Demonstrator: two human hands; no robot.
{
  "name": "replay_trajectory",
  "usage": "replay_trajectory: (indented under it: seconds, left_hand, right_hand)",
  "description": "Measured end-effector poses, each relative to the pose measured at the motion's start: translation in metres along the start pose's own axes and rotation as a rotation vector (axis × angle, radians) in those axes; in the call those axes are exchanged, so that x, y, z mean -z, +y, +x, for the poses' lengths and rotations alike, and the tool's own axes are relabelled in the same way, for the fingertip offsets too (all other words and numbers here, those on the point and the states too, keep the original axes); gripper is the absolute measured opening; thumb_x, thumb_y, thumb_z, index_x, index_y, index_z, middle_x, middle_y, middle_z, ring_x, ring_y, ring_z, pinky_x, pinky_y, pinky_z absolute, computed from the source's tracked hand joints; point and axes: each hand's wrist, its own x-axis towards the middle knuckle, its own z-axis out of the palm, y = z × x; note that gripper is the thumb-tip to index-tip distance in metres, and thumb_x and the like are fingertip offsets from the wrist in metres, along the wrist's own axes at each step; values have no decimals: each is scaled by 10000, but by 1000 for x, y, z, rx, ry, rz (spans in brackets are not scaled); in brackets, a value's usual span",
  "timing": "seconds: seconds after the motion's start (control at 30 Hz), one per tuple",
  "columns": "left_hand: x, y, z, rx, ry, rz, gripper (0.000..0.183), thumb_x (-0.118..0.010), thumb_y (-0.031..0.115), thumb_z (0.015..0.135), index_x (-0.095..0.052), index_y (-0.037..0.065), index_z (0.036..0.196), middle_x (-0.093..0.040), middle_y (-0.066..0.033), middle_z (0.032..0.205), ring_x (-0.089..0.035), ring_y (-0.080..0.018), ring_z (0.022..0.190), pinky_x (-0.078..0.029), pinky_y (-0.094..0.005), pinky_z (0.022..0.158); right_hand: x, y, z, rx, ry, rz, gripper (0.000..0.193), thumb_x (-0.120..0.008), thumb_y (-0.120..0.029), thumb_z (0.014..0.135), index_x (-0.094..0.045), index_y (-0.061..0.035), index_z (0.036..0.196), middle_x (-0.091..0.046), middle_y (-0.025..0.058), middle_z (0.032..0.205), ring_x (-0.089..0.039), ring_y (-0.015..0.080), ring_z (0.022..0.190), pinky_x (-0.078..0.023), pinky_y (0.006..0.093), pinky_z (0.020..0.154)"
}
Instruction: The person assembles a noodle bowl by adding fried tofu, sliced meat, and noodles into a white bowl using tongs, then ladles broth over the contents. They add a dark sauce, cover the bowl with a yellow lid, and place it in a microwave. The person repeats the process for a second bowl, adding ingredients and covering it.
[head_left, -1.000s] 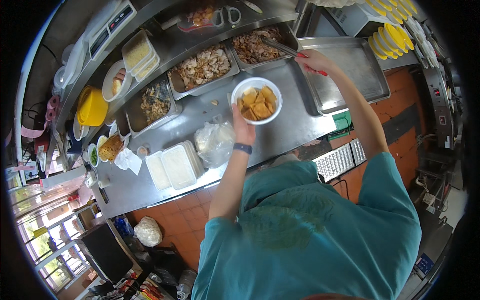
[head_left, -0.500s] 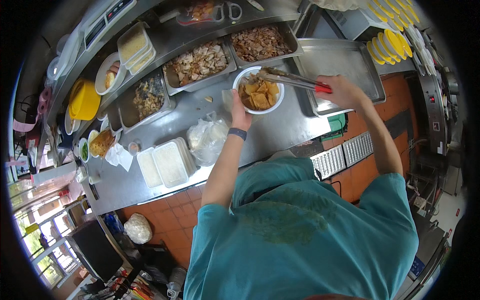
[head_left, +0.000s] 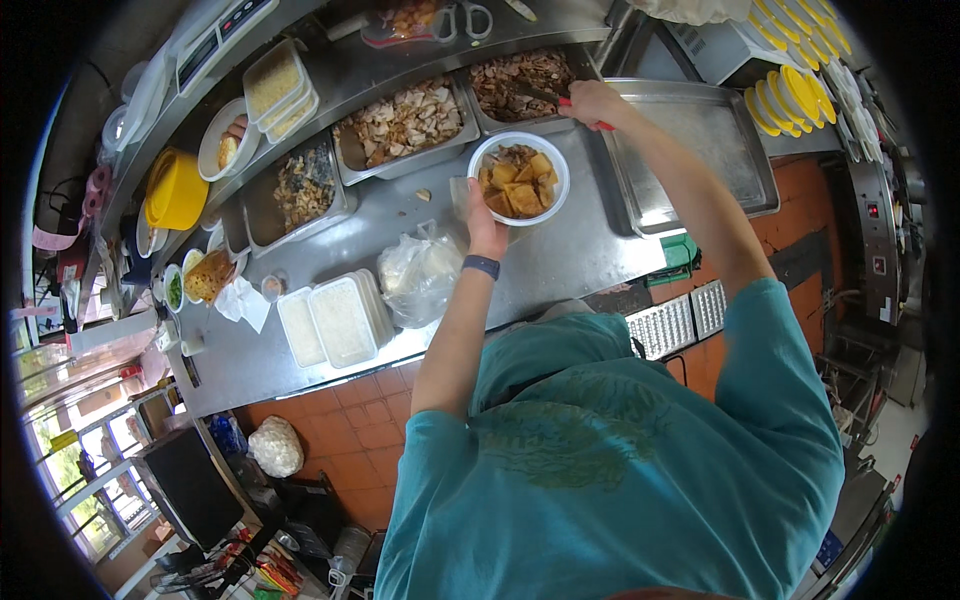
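Note:
My left hand (head_left: 487, 228) grips the left side of a round white bowl (head_left: 563, 182), its fingers closed at the rim. Yellow-brown chunks (head_left: 522, 190) fill the bowl, and some dark chopped meat lies at its far side. My right hand (head_left: 592, 104) is closed round a pair of tongs (head_left: 605, 126) with red handles. The tongs' dark metal end reaches into the metal tray of brown chopped meat (head_left: 512, 78) behind the bowl; the tips are hard to make out. Beside my left hand is a piece of clear plastic (head_left: 460, 194).
Further left stand a tray of paler chopped meat (head_left: 410, 115) and a tray with few scraps (head_left: 305, 185). A wide metal tray (head_left: 690, 140) lies at right. Nearer me are a plastic bag (head_left: 420, 275) and white lidded boxes (head_left: 342, 322). A yellow container (head_left: 176, 190) stands left.
My right hand has moved the tongs away from the bowl, up and left into the brown meat tray. Chopped meat now shows at the bowl's far side. My left hand still holds the bowl.

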Motion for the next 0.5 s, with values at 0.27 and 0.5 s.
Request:
replay_trajectory:
  seconds: [0.27, 0.5]
  left_hand:
    - [-9, 0, 3, -33, 20, 14, 597, -385, 514, 1054, -398, 88, 1473, -482, -74, 1477, -486, -239, 1344, -404, -399, 1124]
    - [-7, 1, 15, 1, -15, -5, 612, -367, 527, 1055, -390, 86, 1479, -474, -74, 1485, -487, -240, 1344, -406, -396, 1122]
  right_hand:
    - [5, 24, -42, -95, -184, 607, 327, -605, -361, 966, -633, -37, 944, -614, 61, 650, -544, 136, 455, -437, 303, 413]
    - [53, 30, -155, 35, -209, 691, 318, -610, -387, 969, -636, -70, 960, -565, 7, 636, -484, 77, 460, -394, 251, 416]
